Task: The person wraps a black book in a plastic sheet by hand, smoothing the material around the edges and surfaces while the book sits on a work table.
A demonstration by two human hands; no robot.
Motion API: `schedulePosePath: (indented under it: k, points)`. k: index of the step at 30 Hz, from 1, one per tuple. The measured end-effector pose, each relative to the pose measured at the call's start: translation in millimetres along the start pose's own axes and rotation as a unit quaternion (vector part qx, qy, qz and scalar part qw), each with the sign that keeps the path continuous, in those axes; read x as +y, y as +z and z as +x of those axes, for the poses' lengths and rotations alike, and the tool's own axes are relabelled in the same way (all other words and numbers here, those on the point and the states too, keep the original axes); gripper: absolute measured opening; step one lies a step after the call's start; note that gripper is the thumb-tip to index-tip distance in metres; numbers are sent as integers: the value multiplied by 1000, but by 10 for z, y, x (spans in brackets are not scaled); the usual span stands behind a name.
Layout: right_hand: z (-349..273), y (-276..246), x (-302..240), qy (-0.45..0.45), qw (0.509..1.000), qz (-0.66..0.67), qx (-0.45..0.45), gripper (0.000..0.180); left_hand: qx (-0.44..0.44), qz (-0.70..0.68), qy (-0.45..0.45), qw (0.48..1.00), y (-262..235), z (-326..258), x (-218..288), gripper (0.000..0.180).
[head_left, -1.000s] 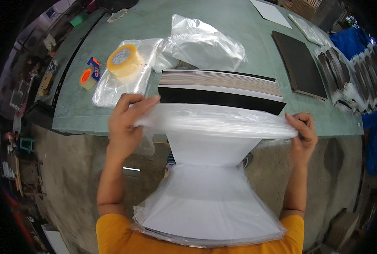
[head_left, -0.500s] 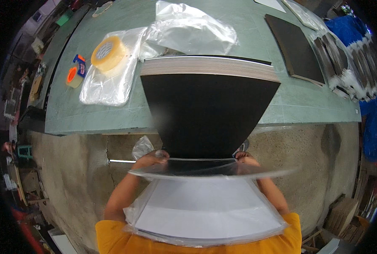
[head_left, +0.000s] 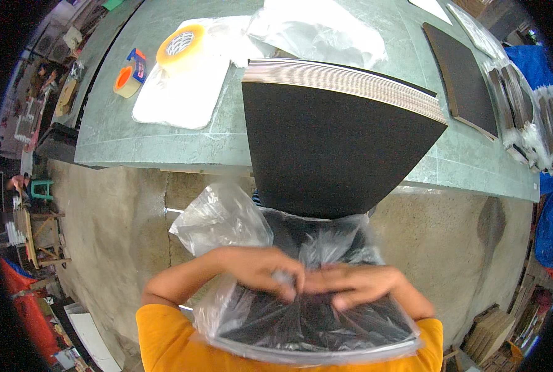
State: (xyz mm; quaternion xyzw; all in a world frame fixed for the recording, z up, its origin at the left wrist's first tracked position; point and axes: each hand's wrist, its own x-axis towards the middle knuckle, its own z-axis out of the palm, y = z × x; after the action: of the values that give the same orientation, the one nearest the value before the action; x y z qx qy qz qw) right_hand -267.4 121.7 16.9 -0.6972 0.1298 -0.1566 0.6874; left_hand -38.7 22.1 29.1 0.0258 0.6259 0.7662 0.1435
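A thick stack of black-faced boards with pale edges (head_left: 344,142) leans against the table's front edge, tilted down toward me. Its lower end meets a crumpled clear plastic bag (head_left: 264,335), which lies in front of my body with dark sheet showing through it. Over the middle of the bag, my left hand (head_left: 261,270) is closed on bunched plastic, its fingers curled. My right hand (head_left: 357,285) meets it from the other side, fingers pinching the same gathered plastic and slightly blurred. A puffed-up part of clear plastic (head_left: 223,217) stands out beside the stack's lower left.
The green table (head_left: 183,146) bears a tape roll (head_left: 180,49) on a pile of clear bags (head_left: 177,102), a tape dispenser (head_left: 132,74), loose plastic film (head_left: 326,31), a black board (head_left: 459,77) and wrapped bundles (head_left: 518,111). A green stool (head_left: 40,189) stands far left.
Both hands have left the stack's lower end and come together nearer my body, bunching the plastic. The white sheet seen in front of me is now covered by dark. My view has shifted slightly.
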Motion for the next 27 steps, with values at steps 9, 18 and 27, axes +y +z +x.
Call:
schedulePosePath:
  k: [9, 18, 27]
  points:
    - [202, -310, 799, 282, 943, -157, 80, 82, 291, 233, -43, 927, -601, 580, -820, 39]
    - [268, -696, -511, -74, 782, 61, 616, 31, 449, 123, 141, 874, -722, 410, 846, 37]
    - [22, -589, -284, 22, 908, -80, 410, 33, 570, 229, 55, 787, -745, 76, 772, 12]
